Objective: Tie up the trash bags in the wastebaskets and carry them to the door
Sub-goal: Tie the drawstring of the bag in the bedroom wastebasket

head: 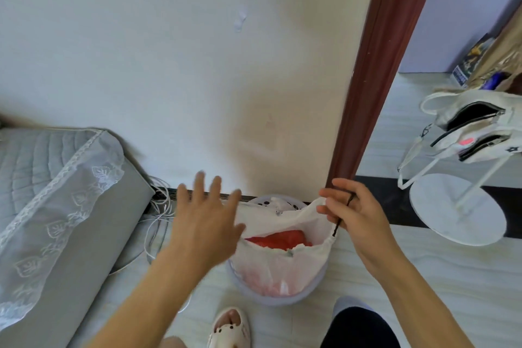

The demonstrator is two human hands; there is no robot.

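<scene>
Wastebasket (255,295) on floor against wall, just before your feet. White trash bag (282,263) lines it, red refuse (278,239) inside. Your left hand (204,220) spread, grasping nothing, at bag's left rim. Your right hand (350,212) pinches bag's right rim and black drawstring (337,227).

both bare forearms reach forward and down from the lower edge of the view. the left hand (206,220) is spread flat, palm down, fingers splayed. the right hand (348,213) is curled, thumb and fingertips pinched together, wrist angled inward.
</scene>
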